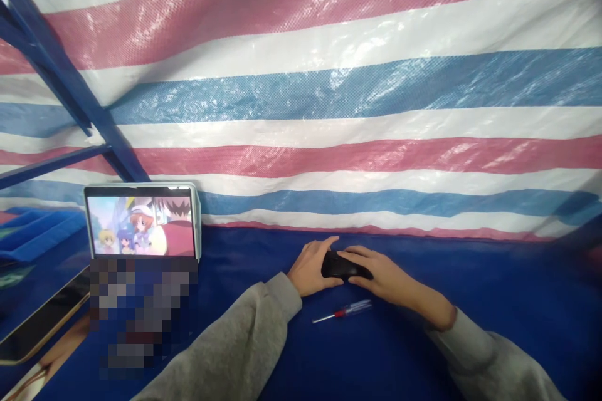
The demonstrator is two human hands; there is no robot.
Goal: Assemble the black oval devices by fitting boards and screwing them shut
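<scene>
A glossy black computer mouse (345,267) lies between my two hands, low over the blue table. At its left end, my left hand (309,268) grips it with the fingers and thumb curved around that side. My right hand (386,274) is closed on the right end, fingers over the top and thumb along the near side. Both hands partly cover the mouse. Just in front of them, a small screwdriver (348,310) with a clear and red handle rests on the table, its metal tip to the left, touched by neither hand.
A tablet (141,225) playing a cartoon stands at the left on the blue table (399,357). Nearer lies a phone (44,316), beside a pixelated patch. Blue trays (42,235) sit far left. Behind rise a striped tarp (329,91) and a blue metal frame (70,75).
</scene>
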